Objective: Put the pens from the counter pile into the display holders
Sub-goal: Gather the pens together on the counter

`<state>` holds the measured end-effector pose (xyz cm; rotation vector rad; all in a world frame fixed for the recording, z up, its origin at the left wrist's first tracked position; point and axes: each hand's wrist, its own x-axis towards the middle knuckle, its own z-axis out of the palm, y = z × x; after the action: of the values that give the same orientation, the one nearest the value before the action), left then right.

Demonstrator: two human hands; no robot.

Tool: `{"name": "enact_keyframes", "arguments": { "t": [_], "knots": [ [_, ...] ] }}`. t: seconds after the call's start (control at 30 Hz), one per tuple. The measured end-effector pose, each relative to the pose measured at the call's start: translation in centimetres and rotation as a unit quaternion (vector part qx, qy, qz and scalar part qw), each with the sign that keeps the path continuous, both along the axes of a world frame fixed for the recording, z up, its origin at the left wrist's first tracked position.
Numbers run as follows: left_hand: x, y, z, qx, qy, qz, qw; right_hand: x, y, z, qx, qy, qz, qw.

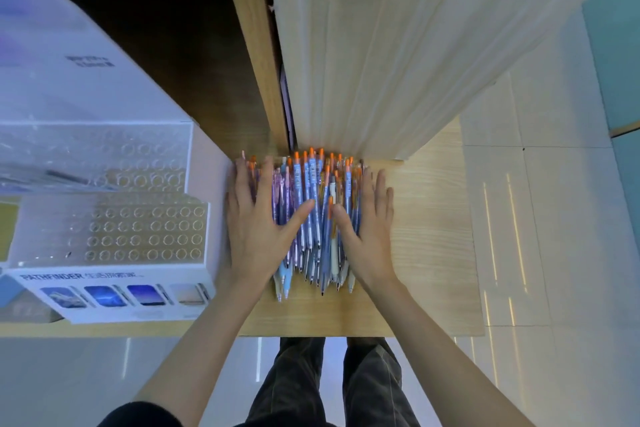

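The left hand (258, 236) and right hand (367, 239) hide much of the pen pile (311, 191).

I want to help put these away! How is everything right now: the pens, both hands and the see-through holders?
pens: heaped on the counter, tips toward the person, squeezed between both hands.
left hand: open, fingers straight, pressing the heap's left side.
right hand: open, fingers straight, pressing the heap's right side.
near holder: upright, visible holes empty.
far holder: upright, visible holes empty, left part blurred.
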<state>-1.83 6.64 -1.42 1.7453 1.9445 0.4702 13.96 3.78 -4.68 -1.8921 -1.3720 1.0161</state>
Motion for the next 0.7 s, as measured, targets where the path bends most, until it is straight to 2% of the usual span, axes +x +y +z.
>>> {"name": "enact_keyframes", "arguments": {
  "t": [0.07, 0.17, 0.33, 0.47, 0.53, 0.6, 0.7],
  "knots": [
    [-0.5, -0.7, -0.6, -0.019, 0.022, -0.026, 0.999, 0.4, -0.1, -0.2, -0.003, 0.003, -0.023, 1.0],
    [-1.0, -1.0, -1.2, -0.027, 0.004, -0.026, 0.999, 0.1, 0.0, -0.2, 0.004, 0.002, -0.018, 1.0],
    [-1.8, -1.3, -1.9, 0.065, 0.027, -0.085, 0.994, -1.7, 0.4, 0.0, 0.01, -0.05, 0.001, 0.999],
    [-1.9, -1.2, -2.0, 0.053, 0.036, -0.083, 0.994, -2.0, 0.6, -0.2, -0.004, -0.083, 0.035, 0.996],
    [-1.8, -1.3, -1.7, 0.042, 0.05, -0.084, 0.994, -1.6, 0.7, 0.1, -0.014, -0.065, 0.06, 0.996],
    [-1.8, -1.3, -1.2, 0.039, 0.051, -0.086, 0.994, -0.7, 0.6, 0.7, -0.013, -0.007, 0.074, 0.997],
    [-1.7, -1.7, -0.2, 0.045, 0.052, -0.081, 0.994, 1.2, 0.0, 2.1, -0.006, 0.053, 0.049, 0.997]
  ]
}}
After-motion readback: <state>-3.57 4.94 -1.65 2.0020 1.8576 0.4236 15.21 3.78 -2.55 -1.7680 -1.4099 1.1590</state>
